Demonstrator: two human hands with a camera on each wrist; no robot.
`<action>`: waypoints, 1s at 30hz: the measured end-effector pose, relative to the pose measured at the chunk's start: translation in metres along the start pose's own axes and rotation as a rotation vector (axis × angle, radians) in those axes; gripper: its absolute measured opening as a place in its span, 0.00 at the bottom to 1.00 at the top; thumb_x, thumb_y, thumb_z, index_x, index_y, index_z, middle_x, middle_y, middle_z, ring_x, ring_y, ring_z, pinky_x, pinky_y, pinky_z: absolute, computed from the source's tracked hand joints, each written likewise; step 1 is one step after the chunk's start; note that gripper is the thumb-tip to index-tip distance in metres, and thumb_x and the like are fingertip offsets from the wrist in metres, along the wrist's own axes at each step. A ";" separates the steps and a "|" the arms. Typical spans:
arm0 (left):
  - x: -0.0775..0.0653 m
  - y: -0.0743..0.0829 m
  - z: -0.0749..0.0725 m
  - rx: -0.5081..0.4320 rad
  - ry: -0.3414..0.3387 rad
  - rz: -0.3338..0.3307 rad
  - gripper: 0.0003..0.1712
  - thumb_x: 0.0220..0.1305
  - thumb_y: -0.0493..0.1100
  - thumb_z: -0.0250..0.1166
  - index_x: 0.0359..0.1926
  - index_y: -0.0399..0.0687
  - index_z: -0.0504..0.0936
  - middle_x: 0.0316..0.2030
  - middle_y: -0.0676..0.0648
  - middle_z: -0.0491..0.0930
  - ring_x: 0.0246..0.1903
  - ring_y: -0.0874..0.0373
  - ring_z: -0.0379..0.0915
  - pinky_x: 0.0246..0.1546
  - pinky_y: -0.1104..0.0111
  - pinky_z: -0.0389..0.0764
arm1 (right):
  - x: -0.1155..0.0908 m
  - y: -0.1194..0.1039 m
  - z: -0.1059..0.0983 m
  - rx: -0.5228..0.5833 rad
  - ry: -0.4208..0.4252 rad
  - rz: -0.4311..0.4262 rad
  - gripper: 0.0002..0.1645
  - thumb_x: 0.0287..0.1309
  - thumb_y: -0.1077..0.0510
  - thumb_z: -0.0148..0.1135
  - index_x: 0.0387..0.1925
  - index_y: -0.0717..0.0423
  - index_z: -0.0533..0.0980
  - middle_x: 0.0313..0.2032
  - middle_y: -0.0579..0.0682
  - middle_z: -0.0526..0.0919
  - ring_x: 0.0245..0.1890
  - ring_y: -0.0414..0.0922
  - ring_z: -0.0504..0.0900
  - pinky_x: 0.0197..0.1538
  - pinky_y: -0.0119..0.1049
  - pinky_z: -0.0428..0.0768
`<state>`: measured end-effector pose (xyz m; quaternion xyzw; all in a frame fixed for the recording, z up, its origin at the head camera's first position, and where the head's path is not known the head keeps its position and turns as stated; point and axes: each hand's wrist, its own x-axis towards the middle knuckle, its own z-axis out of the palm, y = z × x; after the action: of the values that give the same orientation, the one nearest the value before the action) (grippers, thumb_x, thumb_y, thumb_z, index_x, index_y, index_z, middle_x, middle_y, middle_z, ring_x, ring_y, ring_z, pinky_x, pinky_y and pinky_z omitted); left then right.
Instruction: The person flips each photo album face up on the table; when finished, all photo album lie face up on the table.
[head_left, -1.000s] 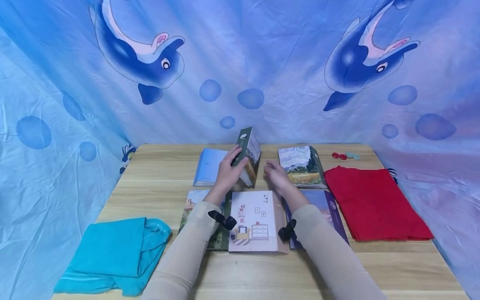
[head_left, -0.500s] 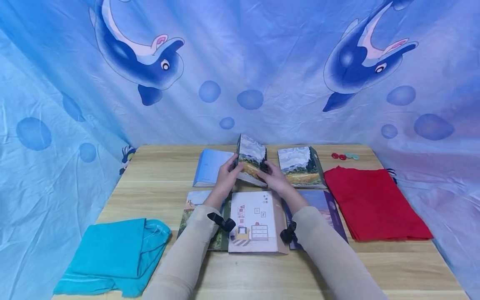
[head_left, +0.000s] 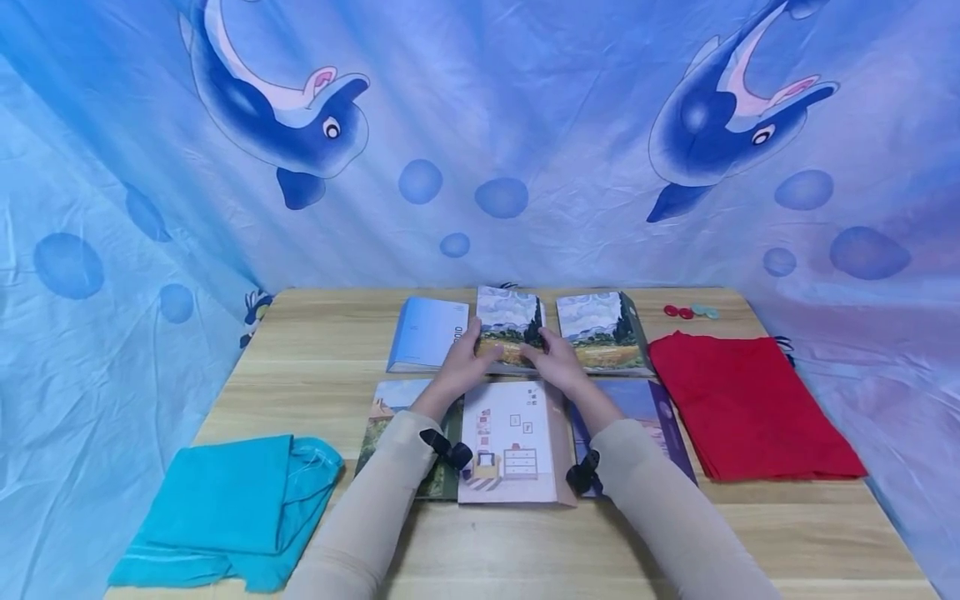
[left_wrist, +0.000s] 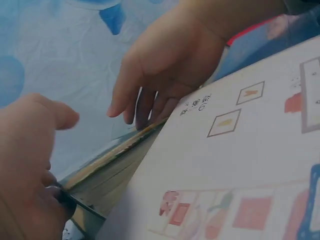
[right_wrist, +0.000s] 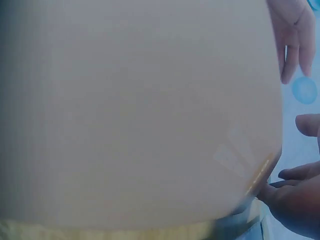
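A book [head_left: 510, 310] with a painted landscape cover lies cover up at the back middle of the table, between my two hands. My left hand [head_left: 459, 365] holds it round the left edge, and my right hand [head_left: 558, 363] has its fingers at the right edge. In the left wrist view both thumbs stand above the cover, and the page edges [left_wrist: 115, 175] face me. Nearer to me is a white book [head_left: 480, 400] with furniture drawings. Its pale spine [right_wrist: 150, 125] fills most of the right wrist view, hiding much of the landscape book there.
Beside the held book are a blue book [head_left: 431, 329] and a second landscape book [head_left: 600, 321]. Two more books, green-edged [head_left: 386, 417] and purple [head_left: 678, 433], flank the white one. Also here: teal cloth [head_left: 217, 500], red cloth [head_left: 757, 408], small red [head_left: 671, 311] and green discs [head_left: 705, 312].
The landscape book has turned cover up and come down from upright between the blue book and the second landscape book. My right hand has moved onto its right edge.
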<state>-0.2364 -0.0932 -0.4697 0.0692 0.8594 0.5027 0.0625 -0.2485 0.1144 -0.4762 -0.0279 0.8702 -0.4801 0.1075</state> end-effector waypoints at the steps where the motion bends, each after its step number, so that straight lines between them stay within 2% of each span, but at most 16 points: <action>1: 0.001 0.001 0.000 0.024 -0.014 0.010 0.48 0.74 0.58 0.58 0.81 0.45 0.44 0.80 0.43 0.43 0.78 0.46 0.41 0.76 0.52 0.51 | 0.000 0.000 -0.001 -0.008 -0.005 0.004 0.47 0.72 0.40 0.54 0.79 0.60 0.51 0.77 0.63 0.53 0.74 0.63 0.58 0.73 0.58 0.60; 3: 0.001 0.002 -0.001 0.041 -0.021 0.018 0.47 0.74 0.57 0.58 0.81 0.45 0.44 0.80 0.43 0.44 0.78 0.46 0.40 0.76 0.50 0.50 | 0.000 0.000 -0.003 -0.013 -0.017 0.005 0.47 0.72 0.39 0.54 0.79 0.59 0.51 0.78 0.63 0.51 0.74 0.63 0.58 0.73 0.59 0.60; 7: 0.002 0.001 -0.004 0.039 0.007 0.024 0.44 0.75 0.55 0.58 0.81 0.47 0.49 0.80 0.44 0.46 0.78 0.46 0.42 0.75 0.48 0.52 | -0.002 0.000 -0.009 0.013 -0.037 -0.003 0.48 0.73 0.40 0.54 0.80 0.59 0.49 0.77 0.64 0.53 0.74 0.63 0.58 0.73 0.59 0.61; 12: 0.004 0.001 -0.004 0.051 0.035 0.044 0.41 0.76 0.53 0.57 0.81 0.47 0.50 0.80 0.45 0.44 0.78 0.46 0.41 0.76 0.49 0.51 | -0.005 0.000 -0.019 0.075 -0.026 -0.028 0.46 0.74 0.44 0.55 0.80 0.60 0.48 0.76 0.65 0.56 0.74 0.63 0.58 0.73 0.58 0.62; 17: 0.003 0.006 -0.001 0.037 0.080 0.065 0.40 0.76 0.51 0.58 0.80 0.47 0.53 0.80 0.45 0.48 0.78 0.46 0.44 0.75 0.49 0.54 | -0.010 -0.001 -0.032 0.096 -0.005 -0.045 0.44 0.74 0.44 0.54 0.79 0.59 0.51 0.77 0.62 0.55 0.75 0.62 0.57 0.73 0.56 0.61; 21: 0.005 0.013 0.007 0.052 0.097 0.132 0.39 0.75 0.50 0.58 0.79 0.45 0.54 0.79 0.43 0.50 0.77 0.45 0.45 0.75 0.48 0.52 | -0.015 0.001 -0.044 0.095 0.041 -0.077 0.45 0.74 0.44 0.55 0.79 0.62 0.50 0.77 0.63 0.55 0.75 0.62 0.57 0.74 0.54 0.62; 25: 0.009 0.023 0.018 0.052 0.083 0.203 0.38 0.75 0.48 0.59 0.78 0.40 0.56 0.78 0.38 0.53 0.77 0.43 0.47 0.75 0.49 0.52 | -0.020 0.005 -0.060 0.151 0.093 -0.097 0.43 0.74 0.47 0.56 0.77 0.65 0.53 0.76 0.64 0.58 0.75 0.60 0.57 0.74 0.53 0.60; 28: 0.009 0.032 0.028 0.055 0.063 0.201 0.38 0.75 0.50 0.58 0.78 0.42 0.57 0.78 0.39 0.54 0.76 0.43 0.48 0.75 0.49 0.53 | -0.024 0.007 -0.076 0.228 0.124 -0.100 0.41 0.74 0.50 0.56 0.77 0.66 0.55 0.75 0.65 0.60 0.76 0.58 0.56 0.75 0.51 0.59; 30: 0.008 0.039 0.035 0.057 0.041 0.175 0.38 0.76 0.52 0.57 0.78 0.45 0.57 0.78 0.41 0.53 0.76 0.45 0.48 0.75 0.50 0.53 | -0.027 0.011 -0.088 0.243 0.132 -0.090 0.42 0.75 0.47 0.55 0.77 0.63 0.54 0.75 0.63 0.59 0.76 0.57 0.55 0.76 0.51 0.58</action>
<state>-0.2355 -0.0432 -0.4531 0.1355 0.8652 0.4827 -0.0012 -0.2404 0.1975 -0.4354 -0.0222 0.8088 -0.5869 0.0308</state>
